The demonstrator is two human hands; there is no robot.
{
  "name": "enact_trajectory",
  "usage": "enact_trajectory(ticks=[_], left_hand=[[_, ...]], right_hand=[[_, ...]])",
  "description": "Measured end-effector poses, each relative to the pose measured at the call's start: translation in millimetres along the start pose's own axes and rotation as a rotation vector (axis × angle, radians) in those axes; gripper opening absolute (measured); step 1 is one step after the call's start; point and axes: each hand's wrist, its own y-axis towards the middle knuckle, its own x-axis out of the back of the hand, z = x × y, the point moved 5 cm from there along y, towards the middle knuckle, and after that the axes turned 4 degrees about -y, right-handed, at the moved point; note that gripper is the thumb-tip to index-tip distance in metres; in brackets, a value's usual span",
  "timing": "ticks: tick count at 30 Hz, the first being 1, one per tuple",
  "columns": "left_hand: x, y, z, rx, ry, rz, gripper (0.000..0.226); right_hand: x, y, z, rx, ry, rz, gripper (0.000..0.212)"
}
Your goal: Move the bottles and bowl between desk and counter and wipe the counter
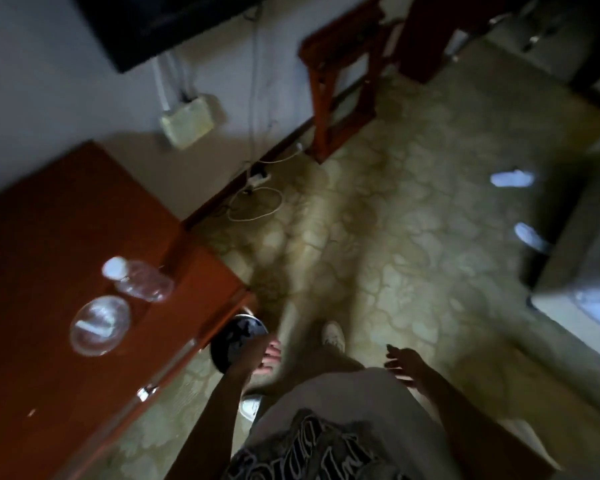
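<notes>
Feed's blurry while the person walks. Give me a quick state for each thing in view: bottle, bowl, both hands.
Bottle: capped, looks upright on the wooden top, free of either hand.
Bowl: clear, beside the bottle on the same top, untouched.
Left hand: off the top, fingers loosely curled; whether it holds anything is unclear.
Right hand: open, fingers spread, empty.
</notes>
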Motion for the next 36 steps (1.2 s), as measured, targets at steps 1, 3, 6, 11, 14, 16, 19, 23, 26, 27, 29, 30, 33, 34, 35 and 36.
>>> enact_trajectory(ticks=[1, 3, 6, 11, 14, 16, 19, 23, 26, 27, 29, 30, 33, 34, 35, 36], left_hand=[[-8.6, 5.4, -19.7, -0.009, 0.054, 0.005, 0.022], [-32.8, 18.3, -67.0, -0.054, 0.117, 0.002, 0.033], [-74.3, 31.4, -132.5, -0.182, 0.190, -0.057, 0.042], [-136.1, 71.5, -183.2, -0.166, 0.366, -0.166, 0.043], [-155.7, 93.6, -191.2, -0.067, 0.410, -0.189, 0.044], [-165.1, 98.2, -198.6, -0.025, 0.414, -0.223, 0.043], [-176.8, 106.2, -222.4, -0.003, 0.440, -0.260, 0.040], [-197.9, 140.2, -273.1, 0.051, 0.508, -0.264, 0.030], [-217.6, 190.9, -317.4, 0.110, 0.530, -0.263, 0.030], [-227.3, 208.3, -336.1, 0.119, 0.525, -0.262, 0.031], [-250.6, 249.1, -381.9, 0.093, 0.515, -0.259, 0.027], [-269.0, 266.7, -409.0, 0.085, 0.510, -0.242, 0.025], [-353.7, 287.7, -508.3, 0.045, 0.601, -0.214, 0.021], [-393.1, 296.8, -550.2, 0.002, 0.602, -0.156, 0.019], [-433.1, 300.6, -593.3, -0.063, 0.635, -0.108, 0.019], [-464.0, 312.3, -626.8, -0.129, 0.664, -0.091, 0.021]], right_hand=[[13.3, 2.3, -17.7, -0.040, 0.071, -0.012, 0.048], [33.8, 5.9, -43.5, -0.107, 0.191, -0.022, 0.049], [57.7, 20.3, -51.6, -0.159, 0.258, -0.026, 0.046], [119.4, 60.2, -20.4, -0.166, 0.229, -0.072, 0.043], [167.5, 92.8, 15.6, -0.108, 0.297, -0.032, 0.040], [204.0, 110.4, 47.9, -0.062, 0.318, -0.007, 0.033], [264.4, 128.2, 125.6, 0.072, 0.363, -0.027, 0.030], [336.7, 151.8, 216.1, 0.269, 0.454, -0.104, 0.031], [375.8, 177.3, 241.6, 0.253, 0.530, -0.128, 0.033], [385.4, 186.3, 244.5, 0.231, 0.547, -0.132, 0.031], [400.5, 205.3, 239.1, 0.148, 0.571, -0.144, 0.026], [406.3, 213.1, 232.2, 0.089, 0.585, -0.151, 0.026], [424.8, 226.6, 211.4, -0.067, 0.675, -0.213, 0.031], [434.1, 232.0, 210.8, -0.100, 0.722, -0.247, 0.033], [443.2, 237.6, 212.0, -0.133, 0.767, -0.265, 0.034], [448.4, 241.0, 214.8, -0.171, 0.806, -0.260, 0.031]])
